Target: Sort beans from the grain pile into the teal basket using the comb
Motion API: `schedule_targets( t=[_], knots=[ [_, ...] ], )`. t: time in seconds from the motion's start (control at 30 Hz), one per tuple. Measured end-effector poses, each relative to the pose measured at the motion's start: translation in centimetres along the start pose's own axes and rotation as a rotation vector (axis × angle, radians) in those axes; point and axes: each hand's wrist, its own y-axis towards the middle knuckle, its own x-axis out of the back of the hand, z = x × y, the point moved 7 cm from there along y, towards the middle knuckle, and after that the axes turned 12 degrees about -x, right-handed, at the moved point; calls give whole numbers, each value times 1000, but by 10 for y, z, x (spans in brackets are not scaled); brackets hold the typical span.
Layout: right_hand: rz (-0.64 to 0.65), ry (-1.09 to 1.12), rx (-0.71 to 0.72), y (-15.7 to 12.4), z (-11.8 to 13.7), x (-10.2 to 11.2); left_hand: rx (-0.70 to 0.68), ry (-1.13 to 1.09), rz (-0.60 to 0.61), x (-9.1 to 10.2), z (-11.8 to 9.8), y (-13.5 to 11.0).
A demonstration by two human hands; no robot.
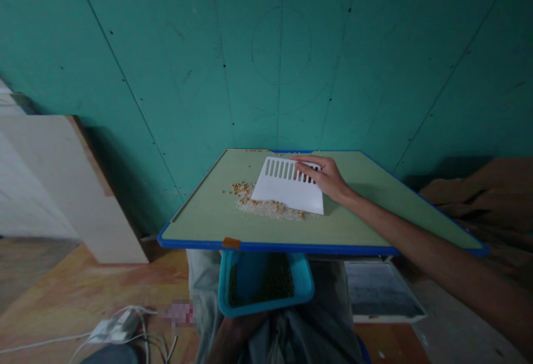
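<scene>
My right hand (328,178) grips a white plastic scraper (287,189) by its slotted edge, thumb on top. The scraper is tilted over a small pile of white rice-like grains (266,208) mixed with yellow kernels (241,188). Its lower edge touches the pile. Just below the table's near edge is a blue plastic tub (308,289) with a dark layer of small greenish grains (275,280) inside. My left hand (239,330) is under the tub's near side, its fingers hidden, so its grip does not show.
The pale green tabletop (366,225) has a blue rim with orange tape (231,243). A green wall (266,64) stands behind it. White cables and a power strip (114,328) lie on the floor at left, near a leaning board (95,197). Brown cardboard (478,192) is at right.
</scene>
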Motion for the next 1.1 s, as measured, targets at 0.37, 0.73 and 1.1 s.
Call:
schedule_targets(
  t=[0.37,0.73,1.1],
  knots=[
    [28,30,-10,-5,7,-3,75,-18,51,0,3,-4],
    [-55,6,20,-7,16,2,122,-395,26,-7,0,-4],
    [24,-26,18,-17,23,-13,83,-282,74,-3,1,-8]
  ],
)
